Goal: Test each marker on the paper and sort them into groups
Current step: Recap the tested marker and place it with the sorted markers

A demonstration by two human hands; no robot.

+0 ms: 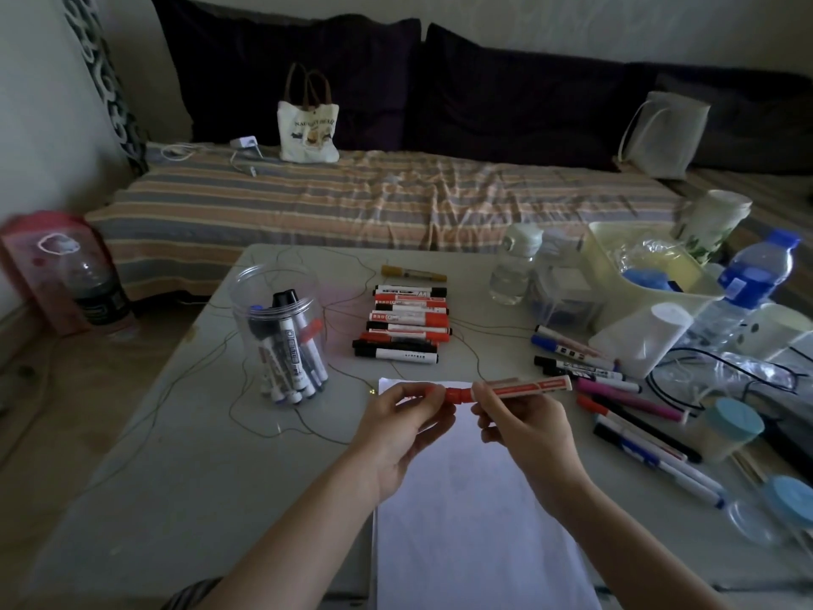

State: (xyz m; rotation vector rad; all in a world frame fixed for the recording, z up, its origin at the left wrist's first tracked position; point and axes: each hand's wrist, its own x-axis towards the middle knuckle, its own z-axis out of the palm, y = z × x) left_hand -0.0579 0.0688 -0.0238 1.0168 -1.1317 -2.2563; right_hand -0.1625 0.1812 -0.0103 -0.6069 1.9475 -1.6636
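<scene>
Both hands hold a red marker (525,386) level above the white paper (475,512). My right hand (523,427) grips its barrel. My left hand (402,427) pinches the red cap end (455,394). A clear jar (281,332) with several markers stands to the left. Beyond the paper lies a row of several red and black markers (407,321), with a yellow marker (411,272) behind it. More markers (616,389) lie scattered to the right.
The grey table (184,455) carries thin wires, a small clear bottle (514,266), a cream bin (638,275), a blue-capped water bottle (748,284), a white cup (646,341) and blue-lidded jars (726,429). Behind it is a striped bed (352,200) with a tote bag (308,121).
</scene>
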